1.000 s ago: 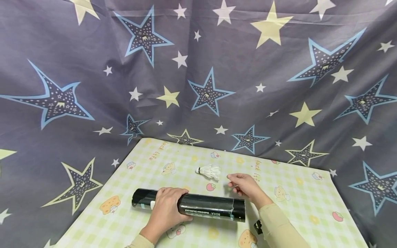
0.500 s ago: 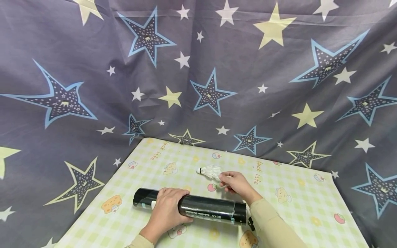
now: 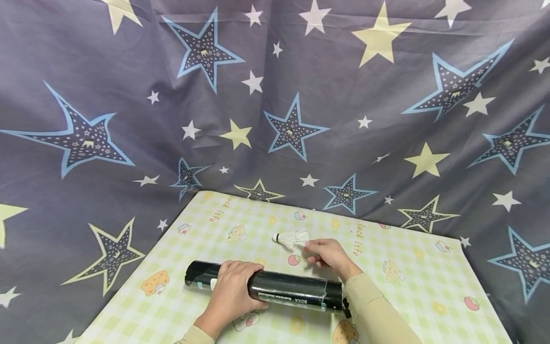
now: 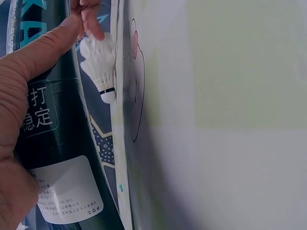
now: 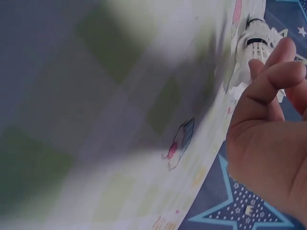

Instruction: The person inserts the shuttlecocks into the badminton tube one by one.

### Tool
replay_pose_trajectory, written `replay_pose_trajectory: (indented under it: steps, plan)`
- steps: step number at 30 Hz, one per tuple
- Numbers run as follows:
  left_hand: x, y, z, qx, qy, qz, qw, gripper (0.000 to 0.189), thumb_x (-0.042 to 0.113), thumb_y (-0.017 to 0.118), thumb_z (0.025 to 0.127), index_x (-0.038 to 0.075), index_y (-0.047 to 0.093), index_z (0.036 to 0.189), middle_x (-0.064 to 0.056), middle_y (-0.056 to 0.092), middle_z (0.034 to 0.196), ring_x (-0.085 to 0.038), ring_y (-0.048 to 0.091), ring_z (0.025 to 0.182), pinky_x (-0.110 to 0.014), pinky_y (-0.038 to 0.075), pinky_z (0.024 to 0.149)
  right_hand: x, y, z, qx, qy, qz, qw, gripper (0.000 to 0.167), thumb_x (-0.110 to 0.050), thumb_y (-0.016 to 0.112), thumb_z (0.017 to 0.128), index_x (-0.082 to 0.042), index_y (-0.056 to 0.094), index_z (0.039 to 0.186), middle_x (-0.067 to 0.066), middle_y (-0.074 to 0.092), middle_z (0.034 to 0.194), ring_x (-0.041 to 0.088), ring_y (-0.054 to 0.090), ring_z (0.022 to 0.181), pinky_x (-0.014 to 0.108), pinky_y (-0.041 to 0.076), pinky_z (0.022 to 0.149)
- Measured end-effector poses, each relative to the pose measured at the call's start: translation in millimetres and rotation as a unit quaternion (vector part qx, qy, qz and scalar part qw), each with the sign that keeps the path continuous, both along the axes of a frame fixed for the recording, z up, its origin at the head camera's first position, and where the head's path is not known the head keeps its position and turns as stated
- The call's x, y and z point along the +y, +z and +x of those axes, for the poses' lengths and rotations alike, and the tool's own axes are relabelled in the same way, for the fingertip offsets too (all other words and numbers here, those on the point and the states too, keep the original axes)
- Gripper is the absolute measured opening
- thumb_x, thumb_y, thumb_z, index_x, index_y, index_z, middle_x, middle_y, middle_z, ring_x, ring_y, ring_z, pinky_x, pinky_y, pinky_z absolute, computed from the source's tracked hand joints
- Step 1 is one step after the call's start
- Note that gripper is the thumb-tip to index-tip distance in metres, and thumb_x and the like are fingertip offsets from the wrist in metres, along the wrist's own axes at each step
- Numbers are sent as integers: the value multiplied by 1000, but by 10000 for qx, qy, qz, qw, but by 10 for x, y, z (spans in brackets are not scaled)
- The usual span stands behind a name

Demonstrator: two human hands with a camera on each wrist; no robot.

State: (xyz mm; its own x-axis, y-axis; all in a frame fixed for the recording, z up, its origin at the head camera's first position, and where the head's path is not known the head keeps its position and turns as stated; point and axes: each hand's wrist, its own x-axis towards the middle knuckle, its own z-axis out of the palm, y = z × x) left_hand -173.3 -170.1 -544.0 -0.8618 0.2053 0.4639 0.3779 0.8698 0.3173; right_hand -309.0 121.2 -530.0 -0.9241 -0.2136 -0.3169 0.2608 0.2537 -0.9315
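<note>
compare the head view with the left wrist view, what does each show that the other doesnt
Only the head view shows the whole scene: the checked table cover, the star-print backdrop, the full black tube and the right hand entire, its fingers at the feather end of the shuttlecock. Only the left wrist view shows the white label and printed characters on the tube up close. Both show the left hand gripping the tube, and the right hand's fingertips at the shuttlecock's feathers.
</note>
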Motion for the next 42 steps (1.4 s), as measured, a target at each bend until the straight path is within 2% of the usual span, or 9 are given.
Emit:
replay_pose_trajectory:
  steps: [2,6,10,13,18,23,32,38,42]
  plan:
    - [6,-3,-6,8,-3,-12,10000,90,56,106,45,26,75,125,8,79,119,-18,70,110,-49,47,103,78,6,12,-2,-93,72,9999,44,-29,71,104,0,70,137,5,79,78,4,61,56,21,44,51]
    - [29,4,-15,-9,-58,-17,10000,91,58,105,46,26,75,126,8,79,119,-19,70,110,-49,47,103,345,12,83,-25,-272,191,9994,47,-30,71,104,0,68,141,3,78,76,4,61,57,21,45,52]
    - [58,25,-21,-27,-72,-40,10000,90,58,105,47,26,75,126,8,78,120,-19,70,111,-50,47,103,740,16,196,-17,-433,162,9989,54,-29,71,104,5,62,144,5,81,87,3,67,63,17,49,53]
    - [63,34,-16,-68,-50,-20,10000,90,57,105,47,25,75,126,7,78,120,-19,70,111,-50,46,104,1073,28,305,-28,-572,246,9981,57,-30,70,105,7,59,146,8,83,105,4,70,66,17,51,54]
    - [51,48,-17,-177,40,12,9998,90,56,106,47,25,75,126,7,79,120,-20,70,112,-50,45,105,1619,60,521,-256,-687,586,9956,58,-39,67,106,4,63,144,9,79,125,6,72,71,21,54,58]
    - [13,79,-48,-283,116,53,9995,90,54,106,47,24,75,126,5,79,121,-22,70,111,-51,45,105,1939,75,687,-509,-456,769,9947,62,-46,63,107,2,62,146,7,80,123,7,69,70,23,52,59]
    - [-53,106,-196,-581,242,-374,9973,91,60,103,51,22,74,128,1,78,123,-25,71,112,-50,48,105,1831,44,661,-225,-473,1208,9913,80,-46,67,105,9,42,158,4,81,93,8,58,57,26,46,53]
    - [-91,77,-346,-794,166,-559,9951,91,62,101,56,19,73,131,-3,78,124,-29,72,114,-54,51,108,1674,33,642,-34,-837,1209,9891,63,-39,66,107,6,54,150,0,77,79,7,54,54,24,44,50]
    - [-137,57,-457,-783,119,-794,9937,91,65,99,58,19,72,132,-4,78,123,-30,73,112,-53,53,106,1459,99,682,164,-977,737,9923,51,-37,69,105,2,66,137,-3,75,74,5,54,51,22,43,48]
